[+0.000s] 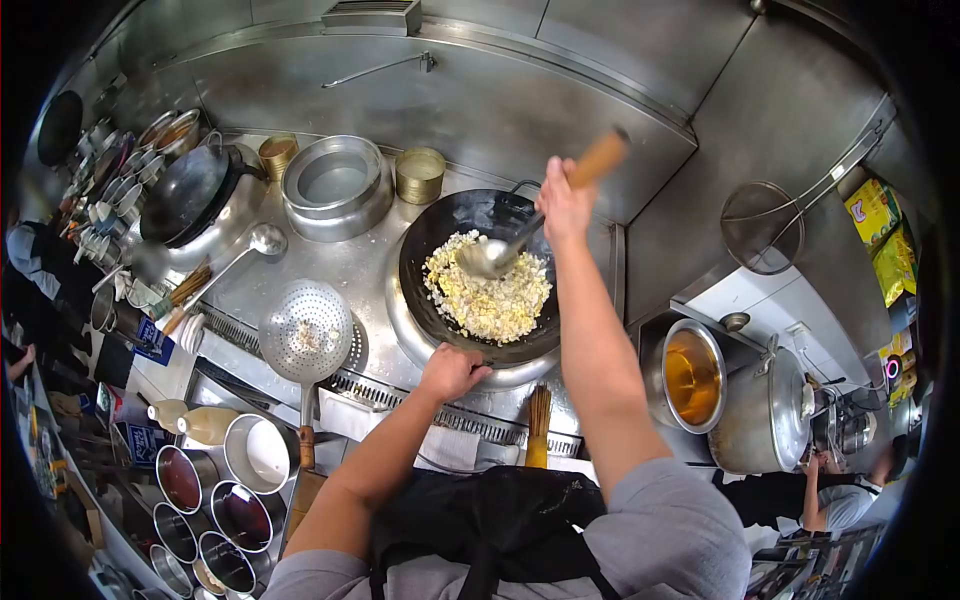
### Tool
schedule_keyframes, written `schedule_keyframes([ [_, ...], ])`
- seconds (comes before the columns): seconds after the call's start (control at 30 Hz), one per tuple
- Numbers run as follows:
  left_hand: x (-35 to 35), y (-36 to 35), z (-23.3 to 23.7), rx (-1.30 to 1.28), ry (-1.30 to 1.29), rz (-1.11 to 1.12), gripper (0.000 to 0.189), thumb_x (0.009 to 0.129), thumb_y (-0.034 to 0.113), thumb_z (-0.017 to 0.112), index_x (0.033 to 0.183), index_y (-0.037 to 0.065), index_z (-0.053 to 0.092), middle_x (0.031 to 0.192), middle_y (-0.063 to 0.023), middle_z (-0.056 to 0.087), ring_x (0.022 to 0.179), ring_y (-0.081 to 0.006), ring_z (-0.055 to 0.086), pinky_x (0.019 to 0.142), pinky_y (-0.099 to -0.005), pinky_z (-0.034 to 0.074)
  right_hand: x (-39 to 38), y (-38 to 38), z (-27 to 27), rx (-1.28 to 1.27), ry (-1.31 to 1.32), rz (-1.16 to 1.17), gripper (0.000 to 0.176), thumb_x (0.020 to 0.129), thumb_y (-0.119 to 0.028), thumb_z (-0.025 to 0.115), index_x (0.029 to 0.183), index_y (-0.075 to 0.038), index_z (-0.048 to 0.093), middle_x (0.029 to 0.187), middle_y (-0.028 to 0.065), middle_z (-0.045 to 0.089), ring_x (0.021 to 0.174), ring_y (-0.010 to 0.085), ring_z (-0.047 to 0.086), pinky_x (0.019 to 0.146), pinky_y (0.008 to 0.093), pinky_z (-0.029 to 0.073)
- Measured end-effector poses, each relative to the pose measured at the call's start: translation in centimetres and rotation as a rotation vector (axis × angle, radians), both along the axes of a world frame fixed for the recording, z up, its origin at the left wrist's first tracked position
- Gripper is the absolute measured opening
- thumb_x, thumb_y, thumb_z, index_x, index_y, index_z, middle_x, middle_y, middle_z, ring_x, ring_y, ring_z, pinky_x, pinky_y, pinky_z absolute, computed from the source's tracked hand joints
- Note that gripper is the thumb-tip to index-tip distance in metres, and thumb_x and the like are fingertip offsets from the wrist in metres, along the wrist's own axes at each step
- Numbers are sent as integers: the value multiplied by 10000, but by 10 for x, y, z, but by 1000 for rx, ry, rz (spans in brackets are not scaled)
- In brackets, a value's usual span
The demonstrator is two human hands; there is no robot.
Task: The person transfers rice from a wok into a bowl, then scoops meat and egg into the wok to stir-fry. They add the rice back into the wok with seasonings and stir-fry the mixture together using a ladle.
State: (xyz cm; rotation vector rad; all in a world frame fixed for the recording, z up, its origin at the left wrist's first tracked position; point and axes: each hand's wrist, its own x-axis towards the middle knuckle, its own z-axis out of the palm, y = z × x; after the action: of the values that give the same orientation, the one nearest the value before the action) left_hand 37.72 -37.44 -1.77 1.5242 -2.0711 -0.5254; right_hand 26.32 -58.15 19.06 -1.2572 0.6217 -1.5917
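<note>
My right hand (567, 205) grips the handle of a metal ladle (487, 259), its wooden end sticking up past my fist. The ladle's bowl rests on a heap of fried rice (497, 305) with yellow egg-like bits in it. This rice lies in a black wok (450, 215) on a round steel burner ring. At the wok's near left rim, my left hand (455, 372) is closed on the edge; the exact part under the fingers is hidden. A loop handle shows on the wok's far rim.
Left of the wok lies a perforated skimmer (305, 325), with another ladle (267, 239) beyond it. A bamboo brush (539, 425) stands close in front of me. Sauce pots (257, 452) crowd the lower left. At right are a pan of amber liquid (692, 375) and a lidded pot (765, 415).
</note>
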Motion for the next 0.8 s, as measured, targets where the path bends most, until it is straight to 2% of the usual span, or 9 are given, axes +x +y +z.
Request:
schedule_keyframes([
  [0.13,-2,4,0,6,6,3,329,863,415,691,800,93,667,698,-117,671,736,-328,660,781,-446,488,21,24,-58,-10,63,26,343,914,-176,702,702,-92,445,566,-12,490,443,83,455,410,261,371],
  [0.27,2,3,2,-11,1,20,322,863,407,690,790,94,662,695,-117,667,739,-327,658,774,-451,479,11,84,7,-33,278,56,325,948,-138,642,722,-124,409,547,-17,414,452,80,398,440,261,355],
  [0.37,1,6,-4,-25,11,-14,284,867,381,683,821,101,676,715,-130,673,753,-354,662,741,-477,503,-4,85,-44,-61,-11,281,271,964,-134,597,740,-113,445,544,1,428,444,102,406,444,288,379],
  [0.4,2,7,2,5,4,-19,275,863,372,686,814,102,677,717,-132,674,757,-354,665,730,-483,510,-2,70,-67,-65,135,-4,247,964,-156,618,775,-108,466,536,1,417,435,120,399,433,303,366],
  [0.43,3,10,11,36,-3,-25,265,859,363,689,807,104,678,719,-133,676,760,-354,669,718,-490,516,-12,61,-51,127,63,-22,215,955,-187,648,837,-101,489,544,-6,415,434,120,399,418,297,347],
  [0.5,5,37,50,23,6,-48,264,844,362,699,783,105,683,712,-140,678,743,-345,676,703,-487,521,-28,85,27,116,22,-90,214,954,-227,660,908,-94,499,564,-30,409,434,94,380,406,275,305],
  [0.63,9,95,127,-24,-25,-123,284,842,394,696,790,115,710,699,-145,681,691,-348,676,661,-476,526,-75,139,158,-163,56,122,305,974,-199,637,727,-114,480,550,-49,381,430,70,345,406,283,306],
  [0.7,8,95,130,18,-49,-147,290,848,400,690,790,117,710,695,-145,680,679,-349,675,646,-476,526,-81,151,174,-245,103,221,309,987,-206,612,717,-122,488,554,-56,384,435,62,346,416,280,316],
  [0.8,0,48,78,-16,-13,-24,296,855,406,681,779,121,711,685,-146,675,670,-352,673,626,-475,524,-26,112,92,96,128,-253,258,941,-223,663,757,-98,533,543,-48,423,432,85,421,403,271,339],
])
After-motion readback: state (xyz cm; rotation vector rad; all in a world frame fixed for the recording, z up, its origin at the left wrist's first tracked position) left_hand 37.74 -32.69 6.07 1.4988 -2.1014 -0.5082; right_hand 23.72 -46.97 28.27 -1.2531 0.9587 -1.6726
